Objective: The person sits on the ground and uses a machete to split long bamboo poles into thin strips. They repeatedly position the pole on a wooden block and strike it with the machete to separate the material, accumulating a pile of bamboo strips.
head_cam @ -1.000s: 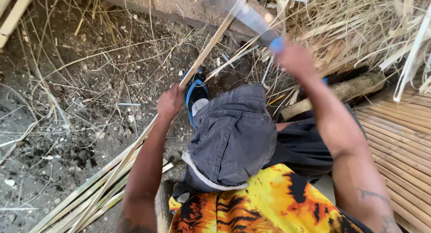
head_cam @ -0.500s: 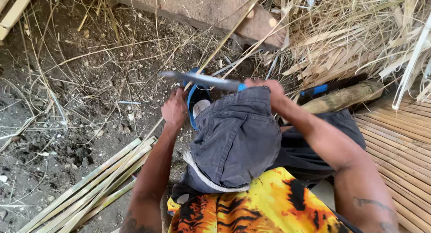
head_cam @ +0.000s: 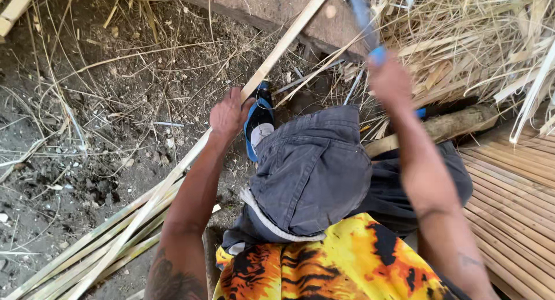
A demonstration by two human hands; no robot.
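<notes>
Long pale bamboo strip (head_cam: 231, 112) — slanted; blue-handled blade (head_cam: 363, 19) — raised, blurred.

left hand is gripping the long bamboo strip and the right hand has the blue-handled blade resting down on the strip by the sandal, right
Not quite. The left hand does grip the long bamboo strip, but the right hand holds the blue-handled blade raised, up over the dry straw, well clear of the strip and the sandal. The head view shows it.

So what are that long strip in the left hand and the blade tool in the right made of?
The long strip in the left hand looks like split bamboo: pale, matte, straight-grained. The blade tool in the right hand is motion-blurred; grey blade, probably metal, with a blue, possibly plastic, handle.
</notes>
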